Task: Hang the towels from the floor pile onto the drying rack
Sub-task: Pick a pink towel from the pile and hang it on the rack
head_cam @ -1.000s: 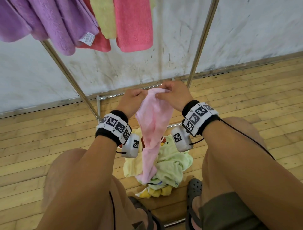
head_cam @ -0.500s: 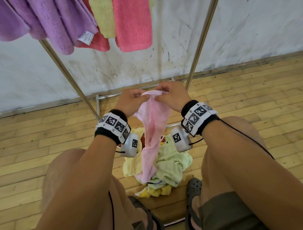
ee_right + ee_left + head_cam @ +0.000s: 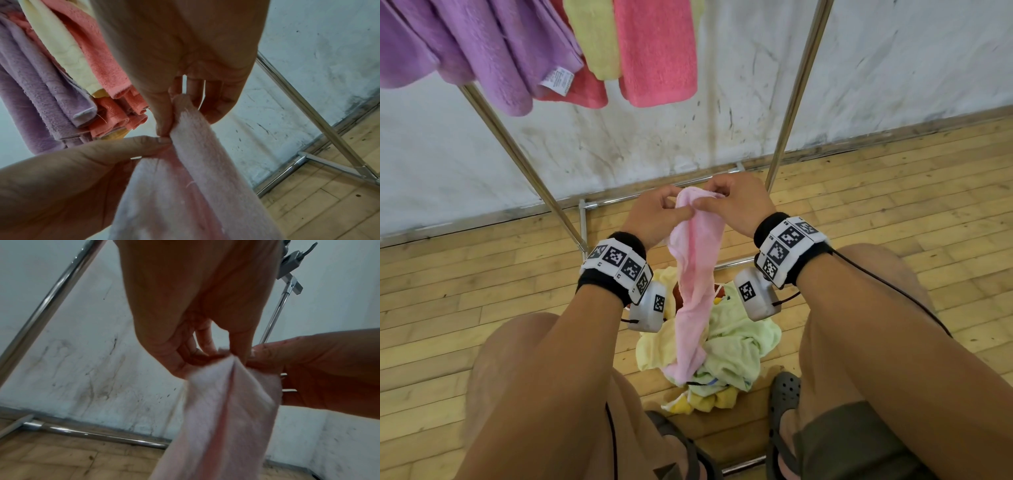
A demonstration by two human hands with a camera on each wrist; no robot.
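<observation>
A pale pink towel [image 3: 697, 274] hangs bunched between my two hands, its lower end trailing onto the floor pile [image 3: 732, 346] of light green and yellow towels. My left hand [image 3: 661, 214] pinches the towel's top edge from the left; the left wrist view shows thumb and fingers closed on the pink towel [image 3: 222, 410]. My right hand [image 3: 732, 202] pinches the same edge from the right, and the right wrist view shows the pink towel [image 3: 191, 162] between its thumb and fingers. The hands nearly touch. The chrome drying rack [image 3: 796, 99] stands just behind them.
Purple towels [image 3: 482, 51], a yellow one [image 3: 595, 34] and coral-pink ones [image 3: 657, 51] hang on the rack above left. Rack legs slant to the wooden floor [image 3: 465, 274] by a scuffed white wall. My knees and sandalled feet flank the pile.
Both hands have shifted their pinch along the towel's top edge and drawn closer together. The towel hangs a little narrower; the pile has not moved.
</observation>
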